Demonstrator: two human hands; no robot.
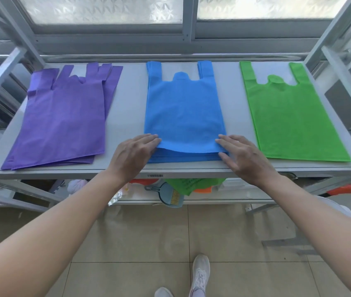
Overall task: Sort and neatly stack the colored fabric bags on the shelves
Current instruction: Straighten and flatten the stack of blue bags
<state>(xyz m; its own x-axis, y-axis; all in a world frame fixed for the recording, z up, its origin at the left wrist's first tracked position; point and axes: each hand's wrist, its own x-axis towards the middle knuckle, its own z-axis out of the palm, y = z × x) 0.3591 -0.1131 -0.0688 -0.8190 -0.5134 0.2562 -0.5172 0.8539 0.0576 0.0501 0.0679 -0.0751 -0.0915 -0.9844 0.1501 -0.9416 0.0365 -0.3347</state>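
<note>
Three piles of flat fabric bags lie on a pale grey shelf (127,108). A purple pile (63,123) is on the left, its layers fanned out unevenly. A blue pile (184,110) lies in the middle, and green bags (288,116) lie on the right. My left hand (136,151) rests at the blue pile's near left corner, fingertips on the top bag. My right hand (243,155) rests at its near right corner, fingers spread on the edge. The top blue bag's near edge sits slightly behind the layers below.
Metal shelf uprights (329,39) frame both sides, with a window behind. A lower shelf holds a blue dustpan with brush (170,196), green and orange bags (193,185) and plastic wrap. Tiled floor and my white shoes (200,273) are below.
</note>
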